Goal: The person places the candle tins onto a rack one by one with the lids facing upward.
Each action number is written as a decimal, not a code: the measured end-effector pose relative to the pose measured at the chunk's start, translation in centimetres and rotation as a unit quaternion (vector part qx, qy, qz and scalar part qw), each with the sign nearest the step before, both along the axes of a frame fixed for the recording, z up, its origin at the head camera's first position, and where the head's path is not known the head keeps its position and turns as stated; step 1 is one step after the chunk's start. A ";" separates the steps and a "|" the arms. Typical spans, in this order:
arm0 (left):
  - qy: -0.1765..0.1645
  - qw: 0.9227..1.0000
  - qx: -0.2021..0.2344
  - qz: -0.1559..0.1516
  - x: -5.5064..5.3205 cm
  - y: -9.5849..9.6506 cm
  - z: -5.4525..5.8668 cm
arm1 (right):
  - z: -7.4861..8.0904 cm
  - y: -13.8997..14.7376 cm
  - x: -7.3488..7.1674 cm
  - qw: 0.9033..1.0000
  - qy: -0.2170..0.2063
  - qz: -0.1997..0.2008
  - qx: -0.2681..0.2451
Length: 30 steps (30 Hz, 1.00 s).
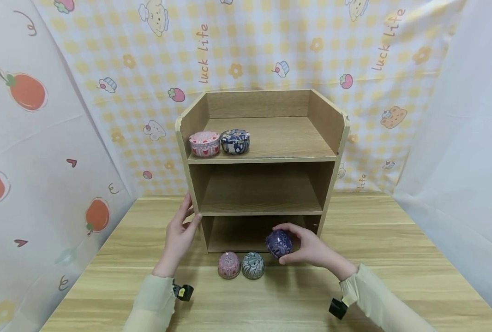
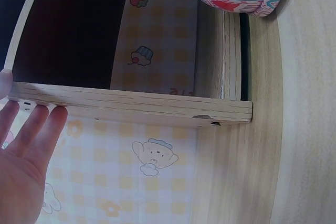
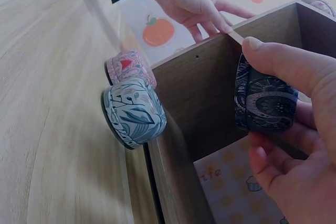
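A wooden shelf unit (image 1: pixel 260 214) stands on the table. My left hand (image 1: pixel 180 233) touches its left side panel; in the left wrist view the fingers (image 2: pixel 50 129) are fairly straight, their tips against the panel. My right hand (image 1: pixel 308 246) holds a round dark purple patterned tin (image 1: pixel 279 243) in front of the lowest compartment, thumb on one side and fingers on the other; the right wrist view shows the tin (image 3: pixel 265 98) tilted. A pink tin (image 1: pixel 229 265) and a grey-green leaf-patterned tin (image 1: pixel 253 265) sit side by side on the table before the unit.
On the top shelf, at the left, a pink-and-red tin (image 1: pixel 205 144) stands next to a navy floral tin (image 1: pixel 235 141). Behind the unit hangs a yellow checked cloth (image 1: pixel 254 46). White cloth (image 1: pixel 449 152) stands at both sides of the wooden table (image 1: pixel 379 240).
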State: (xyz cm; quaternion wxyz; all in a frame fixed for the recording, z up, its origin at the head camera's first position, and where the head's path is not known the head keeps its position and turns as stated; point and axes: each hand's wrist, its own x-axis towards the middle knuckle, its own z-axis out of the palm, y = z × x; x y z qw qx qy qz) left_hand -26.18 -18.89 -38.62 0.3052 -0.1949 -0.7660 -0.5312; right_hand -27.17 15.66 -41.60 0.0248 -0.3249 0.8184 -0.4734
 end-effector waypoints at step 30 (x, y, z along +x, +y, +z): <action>0.004 1.000 -0.003 0.001 0.1 0.0 0.1 | 0.6 -0.1 0.7 1.000 0.009 0.017 -0.015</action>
